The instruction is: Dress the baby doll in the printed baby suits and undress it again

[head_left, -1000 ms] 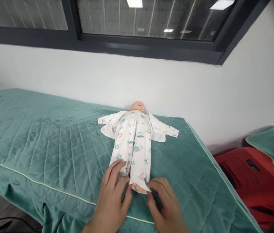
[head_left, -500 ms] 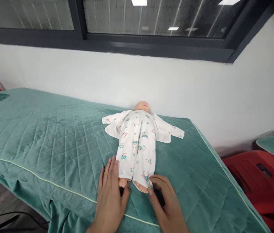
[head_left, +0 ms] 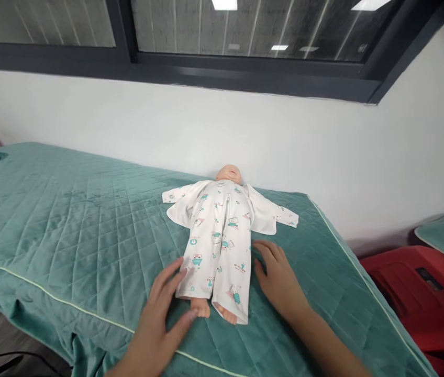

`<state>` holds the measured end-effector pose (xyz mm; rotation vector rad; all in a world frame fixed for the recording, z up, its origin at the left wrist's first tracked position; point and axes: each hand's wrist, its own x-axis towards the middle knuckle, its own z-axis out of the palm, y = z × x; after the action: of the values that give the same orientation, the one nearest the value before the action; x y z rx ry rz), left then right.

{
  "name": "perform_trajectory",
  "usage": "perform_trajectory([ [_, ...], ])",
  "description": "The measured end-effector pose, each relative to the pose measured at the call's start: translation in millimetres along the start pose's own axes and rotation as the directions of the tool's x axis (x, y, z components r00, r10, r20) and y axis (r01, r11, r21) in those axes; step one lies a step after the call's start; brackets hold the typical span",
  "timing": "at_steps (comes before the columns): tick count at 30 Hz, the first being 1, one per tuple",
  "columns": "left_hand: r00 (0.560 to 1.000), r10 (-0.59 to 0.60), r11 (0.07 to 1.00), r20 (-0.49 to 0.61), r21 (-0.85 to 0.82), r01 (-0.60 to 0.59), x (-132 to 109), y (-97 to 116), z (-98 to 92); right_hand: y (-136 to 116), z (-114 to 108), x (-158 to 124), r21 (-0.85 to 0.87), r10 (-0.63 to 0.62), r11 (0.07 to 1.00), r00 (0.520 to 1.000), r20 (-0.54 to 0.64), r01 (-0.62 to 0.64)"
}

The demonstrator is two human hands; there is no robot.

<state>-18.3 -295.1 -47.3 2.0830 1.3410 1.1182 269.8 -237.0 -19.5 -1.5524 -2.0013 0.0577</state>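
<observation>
A baby doll lies on its back on a green quilted bed cover, its head toward the wall. Printed white trousers cover its legs up to the chest, and both feet show below the cuffs. Its white jacket is spread open with the sleeves out to the sides. My left hand is beside the left trouser leg, fingers apart, the thumb close to a foot. On the other side, my right hand is beside the trousers at thigh height, fingers bent and apart, holding nothing visible.
Behind the bed rises a white wall with a dark-framed window. A red plastic object stands to the right of the bed. A black cable lies on the floor at lower left.
My right hand has let go of the trouser cuff and moved up along the leg. My left hand has drawn back to the left. The trouser legs lie slightly lower.
</observation>
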Motion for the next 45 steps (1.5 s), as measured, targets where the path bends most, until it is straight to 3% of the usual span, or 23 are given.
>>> perform_trajectory([
  [3,0.995,-0.087,0.996,-0.045,-0.005,0.087,35,-24,-7.0,13,8,38,-0.106,-0.104,0.988,0.988,0.113,0.116],
  [6,0.999,0.004,0.988,-0.05,0.153,0.004,84,-48,-2.7,17,18,62,-0.155,-0.107,0.978,0.976,0.188,0.137],
  [10,0.969,0.182,0.91,0.165,0.346,-0.23,142,-66,8.5,20,25,69,-0.175,-0.029,0.983,0.986,0.162,0.058],
  [13,0.899,0.276,0.85,0.34,0.351,-0.393,169,-68,14.9,24,25,69,-0.181,0.017,0.984,0.994,0.106,0.002],
  [15,0.864,0.334,0.834,0.377,0.31,-0.457,179,-65,18.7,27,25,70,-0.168,0.032,0.986,0.996,0.085,-0.018],
  [21,0.855,0.317,0.877,0.41,0.215,-0.429,200,-52,31.9,35,28,76,-0.103,0.07,0.993,0.997,0.043,-0.065],
  [25,0.85,0.307,0.877,0.428,0.219,-0.428,207,-51,37.5,38,21,75,0.047,0.011,0.999,0.999,0.036,-0.012],
  [29,0.863,0.295,0.886,0.41,0.22,-0.408,207,-58,38.8,42,-10,62,0.211,-0.112,0.975,0.977,0.181,0.073],
  [33,0.855,0.28,0.878,0.436,0.244,-0.411,206,-63,38.8,49,-41,48,0.296,-0.159,0.953,0.939,0.307,0.064],
  [37,0.856,0.293,0.877,0.426,0.236,-0.418,205,-61,38.1,52,-40,44,0.197,-0.116,0.979,0.921,0.373,0.043],
  [42,0.879,0.29,0.889,0.379,0.234,-0.395,198,-55,37.0,32,-14,43,-0.077,-0.095,0.99,0.97,0.223,0.115],
  [45,0.877,0.337,0.882,0.343,0.21,-0.422,191,-52,37.1,22,0,44,-0.167,-0.112,0.974,0.968,0.225,0.151],
])
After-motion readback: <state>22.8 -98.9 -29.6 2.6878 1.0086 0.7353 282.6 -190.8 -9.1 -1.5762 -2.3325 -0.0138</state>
